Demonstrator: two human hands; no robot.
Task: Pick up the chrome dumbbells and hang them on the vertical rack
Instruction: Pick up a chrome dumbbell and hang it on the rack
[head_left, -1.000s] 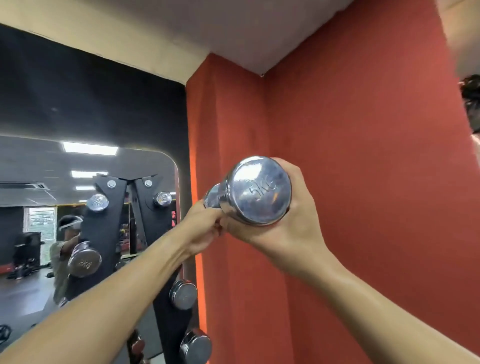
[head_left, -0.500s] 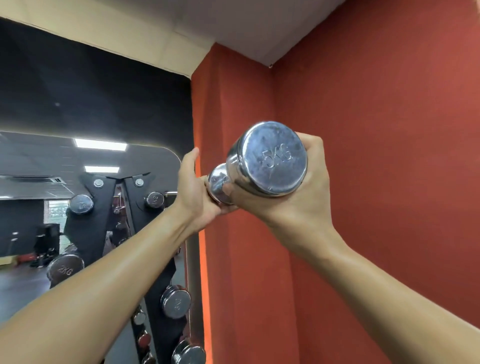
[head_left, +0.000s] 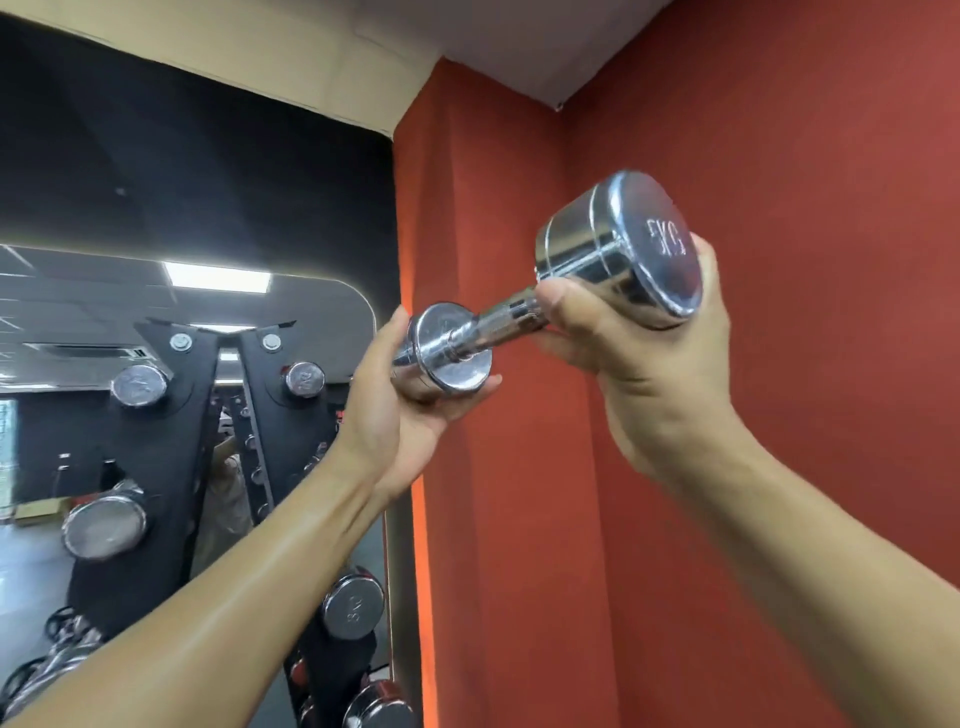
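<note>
dumbbell (head_left: 524, 325) tilted | right hand (head_left: 644, 358) grip clasps upper head | left hand (head_left: 400, 410) cups lower head

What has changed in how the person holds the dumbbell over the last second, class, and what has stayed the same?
The dumbbell has swung from end-on to slanting, so its handle now shows. The left hand has shifted to cup the far head. The right hand stays round the near, 5KG head, both grips kept; the rack is unchanged.

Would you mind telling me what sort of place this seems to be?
Most likely a gym: both hands hold a chrome dumbbell marked 5KG, and a wall mirror shows a black vertical rack hung with more.
</note>
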